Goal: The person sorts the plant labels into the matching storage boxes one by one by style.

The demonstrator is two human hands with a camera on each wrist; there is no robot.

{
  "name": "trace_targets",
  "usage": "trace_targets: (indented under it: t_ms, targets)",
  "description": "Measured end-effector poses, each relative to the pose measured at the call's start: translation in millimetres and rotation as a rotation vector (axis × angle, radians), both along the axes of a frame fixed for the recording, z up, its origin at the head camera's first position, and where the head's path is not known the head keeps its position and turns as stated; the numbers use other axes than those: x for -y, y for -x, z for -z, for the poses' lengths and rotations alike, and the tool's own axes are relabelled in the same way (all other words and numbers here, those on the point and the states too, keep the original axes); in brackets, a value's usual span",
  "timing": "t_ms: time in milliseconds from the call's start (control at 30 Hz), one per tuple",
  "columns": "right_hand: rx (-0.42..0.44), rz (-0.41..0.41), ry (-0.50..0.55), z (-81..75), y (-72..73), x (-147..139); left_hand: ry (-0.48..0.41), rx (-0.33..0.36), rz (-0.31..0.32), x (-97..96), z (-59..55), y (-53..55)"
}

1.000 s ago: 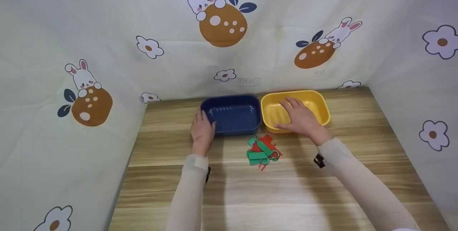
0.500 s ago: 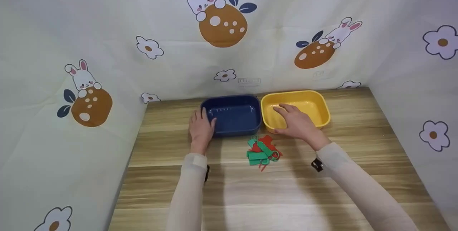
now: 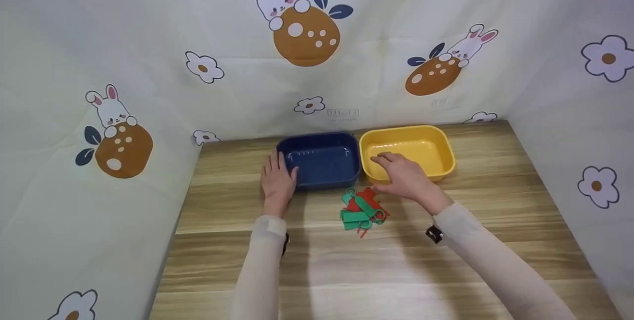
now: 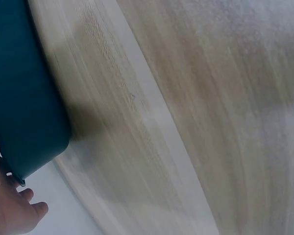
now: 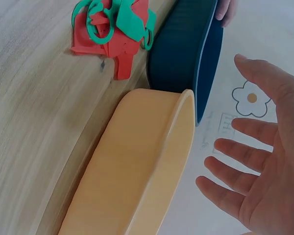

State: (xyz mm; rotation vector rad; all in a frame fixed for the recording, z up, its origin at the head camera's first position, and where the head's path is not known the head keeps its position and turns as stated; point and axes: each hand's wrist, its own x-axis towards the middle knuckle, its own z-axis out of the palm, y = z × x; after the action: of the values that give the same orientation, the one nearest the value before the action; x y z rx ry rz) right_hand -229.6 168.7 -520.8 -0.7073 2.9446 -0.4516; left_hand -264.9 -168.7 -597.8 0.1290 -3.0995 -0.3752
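My left hand (image 3: 278, 181) rests at the left rim of a dark blue plastic bin (image 3: 324, 161), fingers loosely extended along its side and thumb over the rim. In the left wrist view, fingertips (image 4: 39, 208) show beside the bin's corner. My right hand (image 3: 403, 177) hovers over the front rim of a yellow bin (image 3: 436, 146), fingers spread, holding nothing. Both bins show bare floors. A small pile of flat red pieces (image 5: 122, 46) and green pieces with ring-shaped loops (image 5: 132, 19) lies on the table in front of the bins, just left of my right hand.
The bins stand side by side at the back of a wood-grain table (image 3: 366, 270). A pale curtain (image 3: 376, 77) printed with rabbits and flowers hangs close behind them and along both sides.
My right hand has drawn back from inside the yellow bin toward its front left rim, nearer the red and green pile. The left hand, bins and pile have barely shifted.
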Motion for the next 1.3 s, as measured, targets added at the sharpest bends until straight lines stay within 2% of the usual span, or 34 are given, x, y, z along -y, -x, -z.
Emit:
trace_targets:
  t_ms: [200,233,367,433,467,567,733,1300]
  targets:
    - [-0.016,-0.028,-0.004,-2.5,-3.6,4.9,-0.061,-0.004,0.011,1.3,-1.9,-2.4]
    - [-0.018,-0.031,-0.005,-3.1,-4.2,5.7,-0.067,-0.022,0.017,2.7,4.0,-0.7]
    - [-0.03,-0.052,-0.008,-4.8,-7.0,8.6,-0.097,-0.009,0.02,1.7,3.5,-1.8]
    - [-0.037,-0.06,-0.005,-5.5,-8.6,9.8,-0.123,0.002,0.01,0.6,3.4,-2.0]
    - [-0.043,-0.063,-0.003,-5.8,-9.5,10.3,-0.144,0.024,-0.001,-1.2,-2.6,-3.8]
    - [-0.057,-0.07,0.002,-6.0,-11.8,11.8,-0.189,0.036,-0.026,-2.6,-1.8,-1.8]
    - [-0.071,-0.074,0.003,-3.5,-14.2,13.3,-0.187,0.033,-0.049,-5.4,-3.5,-0.5]
    - [-0.041,-0.082,0.028,4.0,-15.8,12.2,-0.238,0.059,-0.052,-5.6,-7.5,4.2]
